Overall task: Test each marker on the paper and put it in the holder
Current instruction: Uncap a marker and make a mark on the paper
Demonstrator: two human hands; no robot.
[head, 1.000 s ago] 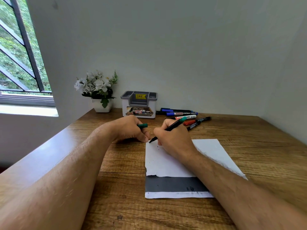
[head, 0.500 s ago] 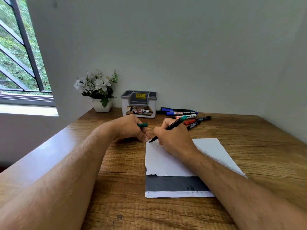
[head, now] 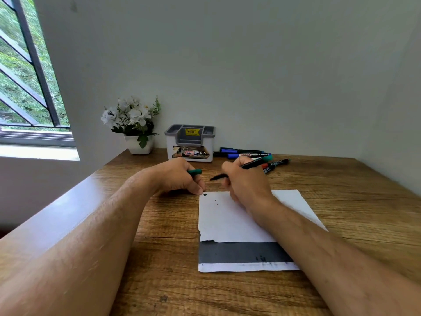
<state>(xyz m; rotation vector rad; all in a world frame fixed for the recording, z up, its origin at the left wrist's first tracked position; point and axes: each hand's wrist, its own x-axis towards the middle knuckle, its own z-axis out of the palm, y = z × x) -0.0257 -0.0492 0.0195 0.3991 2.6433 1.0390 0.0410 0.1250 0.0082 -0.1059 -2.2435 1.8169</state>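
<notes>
My right hand (head: 247, 182) grips an uncapped black marker (head: 249, 165) with a green end, its tip lifted just above the far left corner of the white paper (head: 230, 221). A small green mark (head: 205, 195) and a few dots sit on that corner. My left hand (head: 180, 179) rests on the table beside the paper and holds the green cap (head: 195, 171). The grey and white holder (head: 190, 143) stands by the wall behind my hands. Several more markers (head: 248, 153) lie to its right.
A white pot of white flowers (head: 136, 128) stands left of the holder. The paper has a dark grey band (head: 241, 253) near its front edge. The wooden table (head: 353, 201) meets walls at the back and right; a window (head: 22, 76) is at the left.
My right hand has lifted the marker tip off the paper and drawn it slightly up and right, leaving a green mark on the corner. My left hand has stayed put.
</notes>
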